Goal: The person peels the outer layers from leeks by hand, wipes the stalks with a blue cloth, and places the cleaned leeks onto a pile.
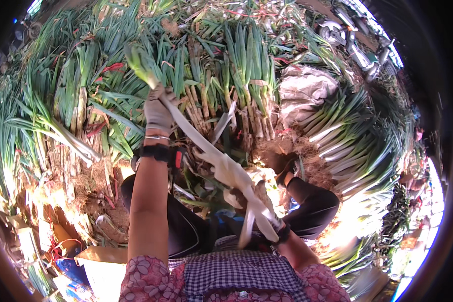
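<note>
My left hand [159, 108], in a pale glove, is closed round a long green onion [145, 75], whose trimmed green leaves stick out beyond the fist. From that fist a long pale strip of outer skin [201, 143] slants down to the right, loose and twisted in the middle. My right hand [262, 199], gloved and smeared by motion, is closed at the strip's lower part, above my lap. Loose pale ends hang past its wrist. Its fingers are partly hidden by the peel.
Unpeeled green onions [246, 65] lie in thick bundles across the far side and left. Peeled white-stemmed ones [342, 151] are stacked to the right, beside a crumpled pale sack [307, 88]. A cardboard box [103, 254] stands at lower left. A scooter [355, 50] is at far right.
</note>
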